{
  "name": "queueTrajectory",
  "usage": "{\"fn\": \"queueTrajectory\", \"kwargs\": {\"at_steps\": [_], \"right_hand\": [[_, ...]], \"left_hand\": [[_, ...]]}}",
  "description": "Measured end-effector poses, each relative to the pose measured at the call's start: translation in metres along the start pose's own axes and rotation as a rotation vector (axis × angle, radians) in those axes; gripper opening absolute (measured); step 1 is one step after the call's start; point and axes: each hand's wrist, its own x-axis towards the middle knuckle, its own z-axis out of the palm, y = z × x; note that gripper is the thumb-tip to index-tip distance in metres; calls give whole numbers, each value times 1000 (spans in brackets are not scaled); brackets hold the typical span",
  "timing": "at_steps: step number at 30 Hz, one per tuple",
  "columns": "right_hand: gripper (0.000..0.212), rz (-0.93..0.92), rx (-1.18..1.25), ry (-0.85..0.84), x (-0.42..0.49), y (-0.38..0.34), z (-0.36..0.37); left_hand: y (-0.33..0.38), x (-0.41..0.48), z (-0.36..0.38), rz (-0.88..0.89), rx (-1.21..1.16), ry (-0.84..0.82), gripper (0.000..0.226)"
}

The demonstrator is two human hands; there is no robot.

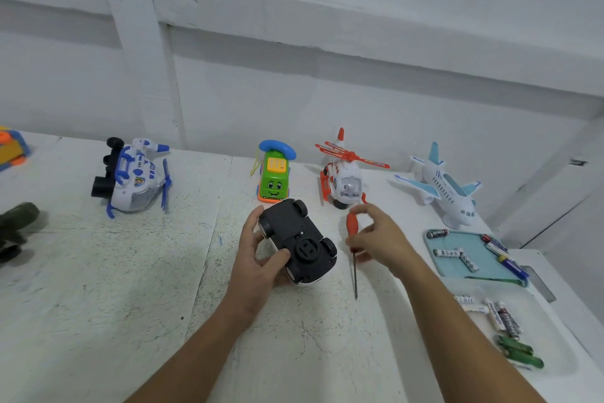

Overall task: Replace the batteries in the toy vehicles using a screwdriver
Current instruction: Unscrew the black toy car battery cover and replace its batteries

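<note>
**Car flipped in left hand, screwdriver in right**

Left hand [258,258] grips the toy car [297,240] at tabletop [130,288] centre: fingers curled round the far side, thumb on the black underside, which faces up, wheels in the air. A round hatch shows on that underside. Right hand [379,239] pinches the orange handle of the screwdriver [352,225] just right of the car, apart from it. Shaft points down and toward the near edge; can't tell if the tip touches the tabletop.

Surroundings:
- Far row behind the hands: green phone toy [274,178] just beyond the car, red-white helicopter [343,180] just beyond the screwdriver, white airplane [444,190] further right.
- Far left: blue-white helicopter [134,173] on its side.
- Left edge: dark green toy [16,226] and an orange-blue toy [11,149], both cut off.
- Right: blue tray [470,245] with several batteries [447,253] in it.
- Near right: loose battery pile [506,321], green ones nearest.

Nothing sits between screwdriver and car.
</note>
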Motion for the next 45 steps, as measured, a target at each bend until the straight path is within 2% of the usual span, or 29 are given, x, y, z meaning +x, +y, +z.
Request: {"fn": "queueTrajectory", "kwargs": {"at_steps": [2, 6, 15, 19, 21, 23, 25, 27, 33, 36, 39, 43, 45], "right_hand": [[51, 26, -114, -38, 2, 8, 9], [54, -47, -338, -45, 2, 10, 17], [58, -87, -332, -37, -13, 13, 13], [43, -168, -352, 69, -22, 12, 13], [23, -225, -279, 151, -26, 13, 17], [10, -161, -16, 72, -30, 9, 19], [19, -11, 279, -157, -34, 2, 22], [26, 117, 459, -323, -39, -6, 24], [40, 199, 718, -505, -37, -15, 29], [48, 226, 859, -519, -34, -16, 31], [40, 171, 941, -521, -34, -21, 29], [21, 3, 800, -363, -34, -26, 30], [17, -99, 701, -268, -33, -26, 35]], "left_hand": [[0, 0, 1, 0, 1, 0, 74], [1, -1, 1, 4, 26, 5, 74], [0, -1, 0, 5, -29, -4, 77], [0, 0, 0, 52, -21, -10, 65], [0, 0, 2, 45, -43, 14, 61], [1, -2, 5, 40, -55, 26, 58], [3, -2, 8, 64, -33, 38, 56], [4, -2, 10, 102, 18, 70, 52], [15, -3, 18, 153, 115, 115, 43], [20, -6, 19, 208, 293, 111, 45], [22, -5, 21, 271, 452, 128, 50], [27, -6, 25, 273, 586, 208, 54], [27, -7, 24, 276, 572, 231, 54]]}}
